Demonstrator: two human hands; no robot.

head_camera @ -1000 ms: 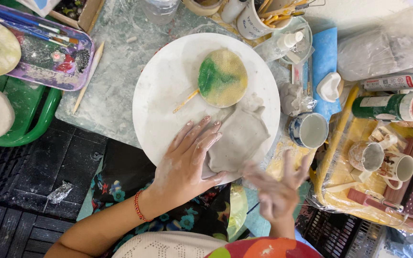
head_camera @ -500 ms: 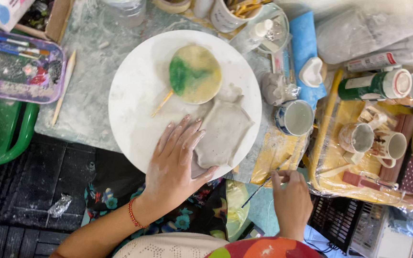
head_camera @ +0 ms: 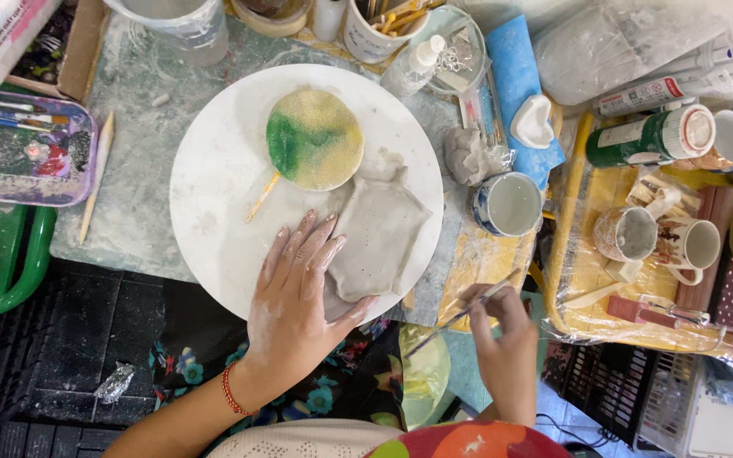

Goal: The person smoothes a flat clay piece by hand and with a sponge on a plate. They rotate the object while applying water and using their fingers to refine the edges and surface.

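Head view: right hand (head_camera: 506, 343) has lifted thin tool (head_camera: 460, 315).

The left hand (head_camera: 294, 293) lies flat, palm down, fingers spread and pointing away from the body, dusted pale, with a red band at the wrist. The right hand (head_camera: 502, 335) sits lower and nearer the body, its fingers pinched together in a closed grip.

Round board (head_camera: 214, 203): on tabletop (head_camera: 137, 102).
Clay slab (head_camera: 379, 237): on board, near edge.
Sponge disc (head_camera: 314, 138): on board, behind slab.
Cup (head_camera: 508, 203): right of board.
Paint tray (head_camera: 27, 153): left of board.
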